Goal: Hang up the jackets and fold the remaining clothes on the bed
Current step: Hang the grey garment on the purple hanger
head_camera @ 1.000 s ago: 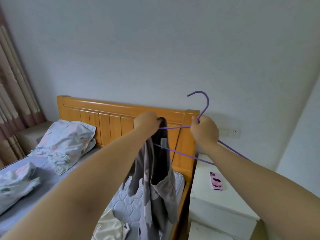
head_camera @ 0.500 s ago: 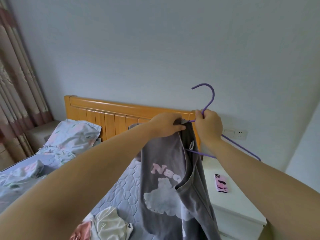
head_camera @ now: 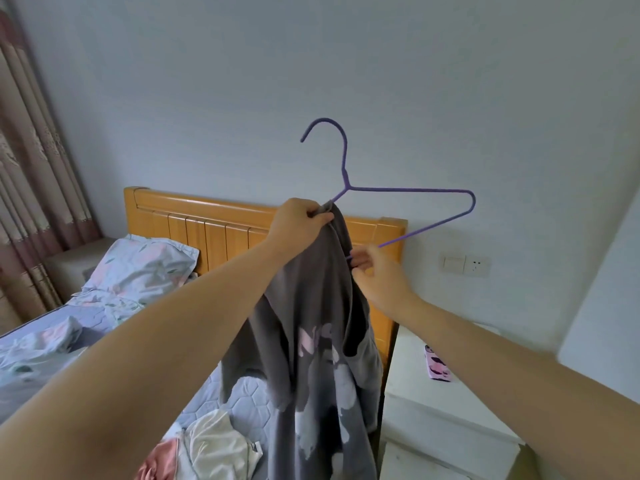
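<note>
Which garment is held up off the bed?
The grey printed garment, gripped by the left hand; the white garment and the pink garment lie on the mattress.

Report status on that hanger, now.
Left hand grips grey jacket collar on purple hanger. Right hand pinches its lower bar. One hanger arm bare. Nothing blocking.

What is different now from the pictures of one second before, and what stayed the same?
The right hand let go of the neck of the purple hanger and went down to pinch its lower bar beside the grey garment. The hanger turned to face the camera, one arm now bare. The left hand still grips the garment's collar on the other arm. The phone stays on the nightstand.
</note>
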